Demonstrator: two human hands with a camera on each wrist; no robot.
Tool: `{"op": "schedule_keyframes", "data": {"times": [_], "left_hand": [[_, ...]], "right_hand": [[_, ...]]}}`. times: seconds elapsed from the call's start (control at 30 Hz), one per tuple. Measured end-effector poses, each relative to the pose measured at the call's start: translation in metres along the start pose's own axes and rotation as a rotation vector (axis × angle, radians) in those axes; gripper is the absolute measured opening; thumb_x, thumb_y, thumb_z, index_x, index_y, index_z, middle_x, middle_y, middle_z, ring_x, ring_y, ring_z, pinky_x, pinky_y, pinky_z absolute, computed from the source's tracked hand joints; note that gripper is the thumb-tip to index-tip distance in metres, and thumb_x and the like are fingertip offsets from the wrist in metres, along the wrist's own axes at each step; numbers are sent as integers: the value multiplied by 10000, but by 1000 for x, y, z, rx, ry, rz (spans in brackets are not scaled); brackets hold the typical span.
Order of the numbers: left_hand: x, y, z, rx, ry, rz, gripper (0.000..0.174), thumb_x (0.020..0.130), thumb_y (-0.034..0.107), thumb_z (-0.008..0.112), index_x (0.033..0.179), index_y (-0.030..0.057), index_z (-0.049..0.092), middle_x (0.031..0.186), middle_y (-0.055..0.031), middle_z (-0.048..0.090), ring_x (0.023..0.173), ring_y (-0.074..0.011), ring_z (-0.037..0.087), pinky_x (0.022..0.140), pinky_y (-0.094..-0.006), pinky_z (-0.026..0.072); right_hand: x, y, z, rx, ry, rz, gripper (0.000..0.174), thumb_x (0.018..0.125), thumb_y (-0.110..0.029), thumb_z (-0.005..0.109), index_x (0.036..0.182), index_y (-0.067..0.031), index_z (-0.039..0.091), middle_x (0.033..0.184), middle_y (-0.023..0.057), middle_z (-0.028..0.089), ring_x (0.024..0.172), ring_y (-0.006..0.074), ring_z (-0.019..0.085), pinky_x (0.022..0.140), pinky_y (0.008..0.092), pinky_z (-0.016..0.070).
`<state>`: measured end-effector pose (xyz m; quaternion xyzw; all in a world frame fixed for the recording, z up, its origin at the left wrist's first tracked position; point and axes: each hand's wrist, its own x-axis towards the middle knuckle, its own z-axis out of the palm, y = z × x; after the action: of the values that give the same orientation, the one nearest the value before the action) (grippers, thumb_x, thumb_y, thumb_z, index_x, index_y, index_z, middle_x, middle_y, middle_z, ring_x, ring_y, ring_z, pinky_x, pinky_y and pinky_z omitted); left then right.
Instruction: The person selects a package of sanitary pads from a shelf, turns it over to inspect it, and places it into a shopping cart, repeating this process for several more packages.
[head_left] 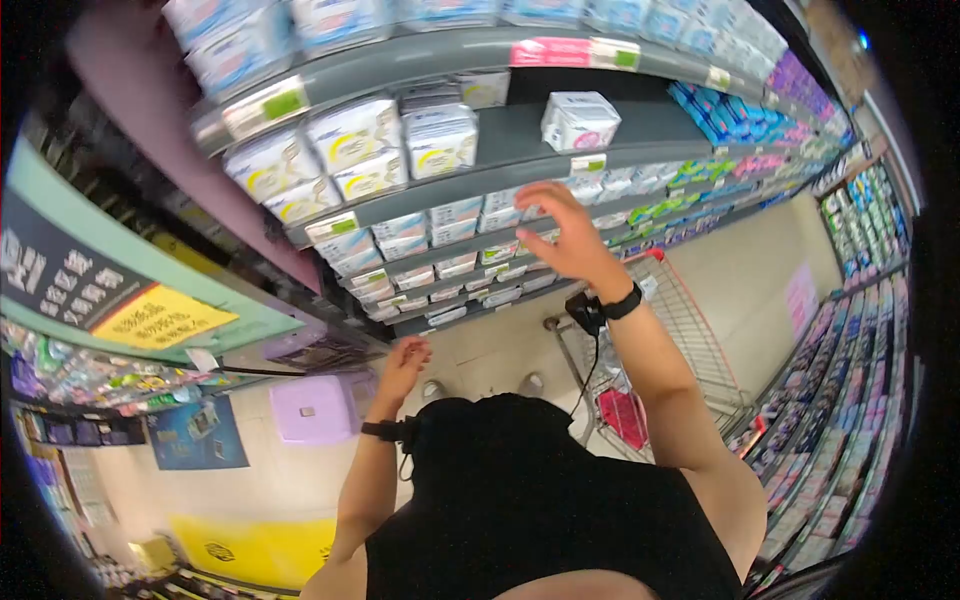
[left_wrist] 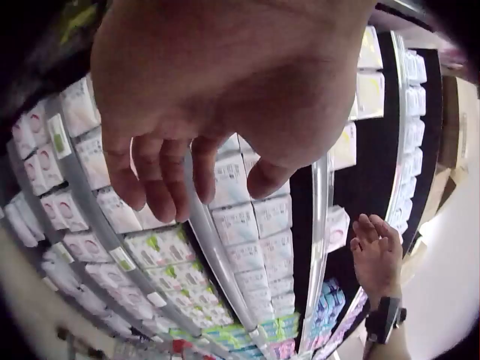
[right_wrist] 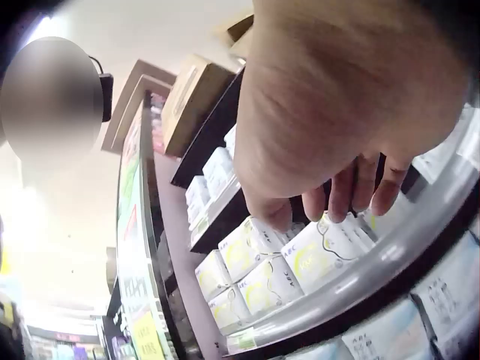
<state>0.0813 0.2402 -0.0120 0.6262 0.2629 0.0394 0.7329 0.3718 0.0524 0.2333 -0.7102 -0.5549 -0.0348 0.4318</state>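
My right hand [head_left: 570, 235] is raised in front of the shelf edge, fingers loosely bent, holding nothing. Just above it in the head view, a lone white pack with a pink mark [head_left: 582, 122] stands on the shelf. To its left are stacked white-and-yellow packs [head_left: 441, 140]; in the right wrist view similar packs [right_wrist: 270, 281] lie beyond the fingertips. My left hand [head_left: 403, 370] hangs low by my body, its fingers relaxed and without anything in them. In the left wrist view, rows of white packs [left_wrist: 236, 206] appear behind its fingers.
A shopping cart [head_left: 690, 335] with a pink-red item [head_left: 624, 418] stands on my right. On the floor to the left is a lilac box [head_left: 312, 408]. A green sign panel [head_left: 140, 270] flanks the shelf's left end. Blue packs [head_left: 730, 115] fill the shelf further right.
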Motion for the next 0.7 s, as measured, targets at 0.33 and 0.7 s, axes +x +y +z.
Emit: {"op": "schedule_keyframes", "data": {"times": [0.33, 0.7], "left_hand": [[-40, -12, -84, -9, 78, 101, 198, 993, 261, 626, 1098, 93, 629, 952, 13, 666, 869, -112, 607, 759, -280, 472], [-72, -23, -114, -137, 278, 153, 170, 982, 164, 624, 1071, 19, 622, 894, -5, 624, 847, -102, 567, 776, -264, 462]], "right_hand": [[172, 95, -10, -637, -23, -128, 582, 843, -300, 694, 1341, -40, 540, 1406, 244, 523, 1324, 420, 462, 1105, 457, 388], [242, 118, 2, -1016, -447, 263, 985, 752, -489, 776, 1518, -41, 350, 1539, 266, 377, 1460, 408, 313, 1195, 446, 294]]}}
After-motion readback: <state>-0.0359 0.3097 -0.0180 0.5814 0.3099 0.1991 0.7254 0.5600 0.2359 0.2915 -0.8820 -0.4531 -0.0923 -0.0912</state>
